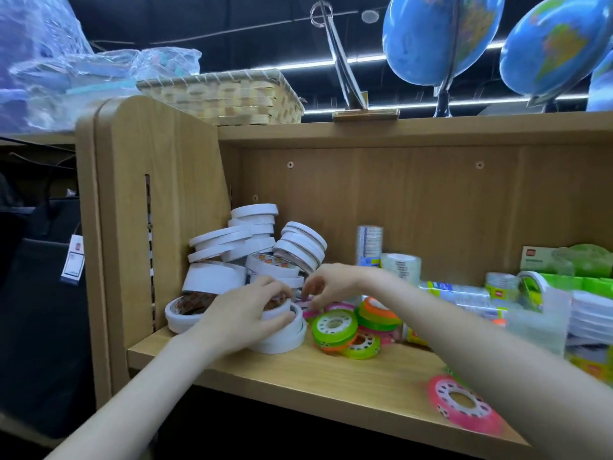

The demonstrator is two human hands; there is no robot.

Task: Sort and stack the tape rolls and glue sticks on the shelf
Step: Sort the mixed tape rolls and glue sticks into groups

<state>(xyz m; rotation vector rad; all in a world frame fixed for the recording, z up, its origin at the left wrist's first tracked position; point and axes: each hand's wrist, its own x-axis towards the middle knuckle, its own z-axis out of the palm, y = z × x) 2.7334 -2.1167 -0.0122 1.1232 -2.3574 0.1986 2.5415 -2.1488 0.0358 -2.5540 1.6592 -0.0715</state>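
A jumbled heap of white tape rolls (252, 240) leans in the left corner of the wooden shelf (298, 370). My left hand (245, 313) grips a short stack of white tape rolls (282, 336) at the front of that heap. My right hand (328, 283) hovers just right of it with curled fingers over pink tape rolls (335, 307); whether it holds one is hidden. Small green and orange tape rolls (335, 327) lie in a loose pile beside them. A pink roll (464, 403) lies near the shelf's front edge, under my right forearm.
Clear tape rolls (399, 265) and a tall clear sleeve of rolls (369, 244) stand at the back. Green-labelled packs (564, 280) and clear boxes (537, 320) fill the right side. A wicker basket (225, 97) and two globes (441, 38) sit on top.
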